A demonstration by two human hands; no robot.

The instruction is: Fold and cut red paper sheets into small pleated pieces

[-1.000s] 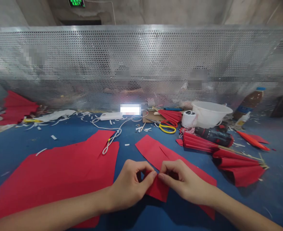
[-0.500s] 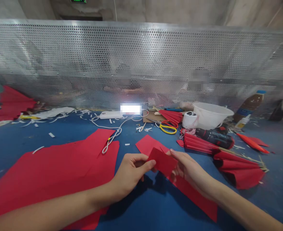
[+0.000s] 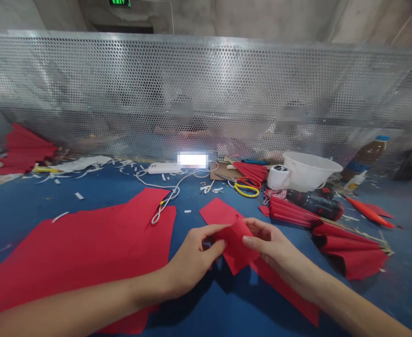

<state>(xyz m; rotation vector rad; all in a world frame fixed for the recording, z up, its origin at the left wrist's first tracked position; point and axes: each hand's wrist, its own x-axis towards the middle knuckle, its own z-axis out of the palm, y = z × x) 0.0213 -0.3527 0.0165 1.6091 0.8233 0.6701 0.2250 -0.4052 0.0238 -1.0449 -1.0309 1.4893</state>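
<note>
Two hands pinch a small red paper piece [image 3: 235,245], the left hand [image 3: 191,262] at one edge and the right hand [image 3: 279,255] at the other, a light, even grip keeping it unwrinkled.

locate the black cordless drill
In the head view, the black cordless drill lies right of centre, below the white plastic bowl, behind a pleated red paper fan.

The head-worn camera looks forward and down from above the person's own hands, with the left hand [image 3: 191,262] and right hand [image 3: 279,252] close to it at the bottom of the frame. Its wide, slightly curved view takes in the blue surface [image 3: 23,210] in the lower half, a perforated metal screen [image 3: 206,93] farther off across the middle, and a concrete wall [image 3: 262,18] with an exit sign [image 3: 119,3] along the top edge.
</note>
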